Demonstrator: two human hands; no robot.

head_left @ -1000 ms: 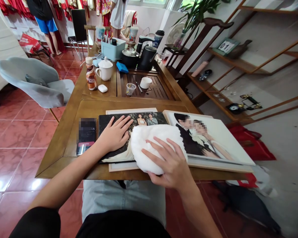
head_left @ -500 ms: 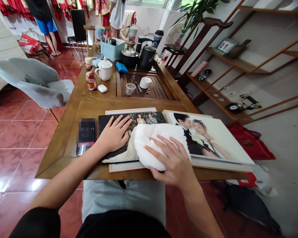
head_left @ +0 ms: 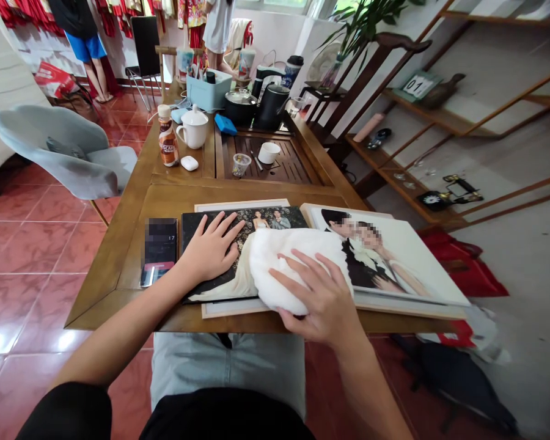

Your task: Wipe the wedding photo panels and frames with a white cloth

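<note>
I see a phone (head_left: 159, 249) flat on the wooden table (head_left: 132, 201), left of the prints; farther back a brown coffee bottle (head_left: 167, 143) beside a white lidded mug (head_left: 193, 128), small white earbud case (head_left: 189, 163) just in front; slatted tea tray (head_left: 297, 168) holds a white cup (head_left: 269, 153) and a clear plastic cup (head_left: 241, 164); black kettle (head_left: 272, 105) and pot (head_left: 239, 105) behind; grey chair (head_left: 64, 153) at left; red tiled floor (head_left: 27, 244); wooden shelves (head_left: 440, 116) on the right.
</note>
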